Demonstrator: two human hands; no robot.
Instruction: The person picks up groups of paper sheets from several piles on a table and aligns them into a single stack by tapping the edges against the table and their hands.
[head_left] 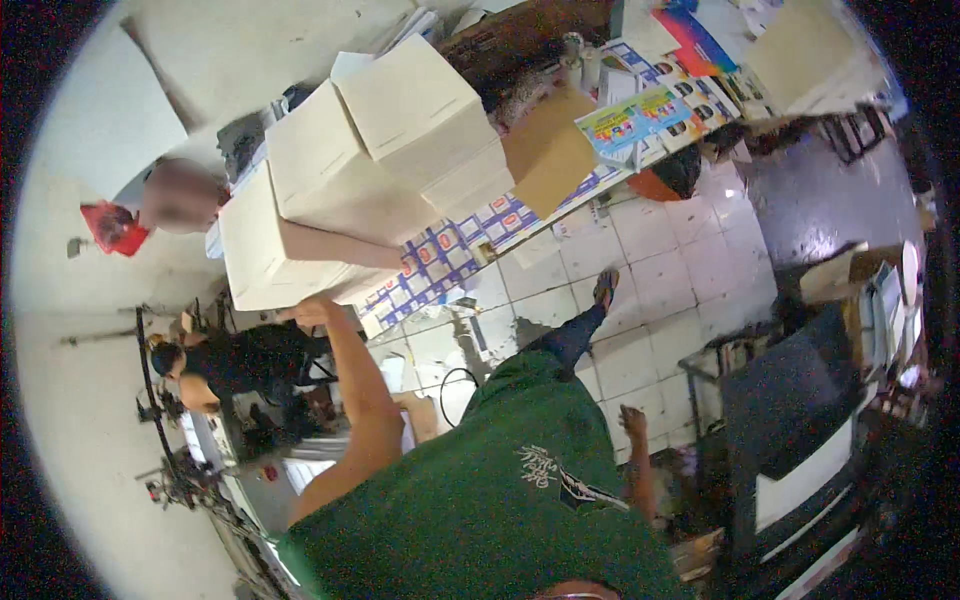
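Tall stacks of cream paper sheets [265,240] stand side by side on a long table, their edges squared into blocks. My left hand [314,312], at the end of a bent bare arm, is at the near lower corner of the leftmost stack. Its fingers are curled in against the sheets; the fingertips are partly hidden. Away from the table, my right hand [632,424] hangs low by my side over the floor, its fingers loosely apart with nothing in them.
Printed sheets cover the table top [440,262]. Brown board [548,150] and a colourful printed sheet [635,122] lie right of the stacks. A person in black [250,365] is beside machinery at the left. A dark machine [790,400] stands at right on the tiled floor [650,260].
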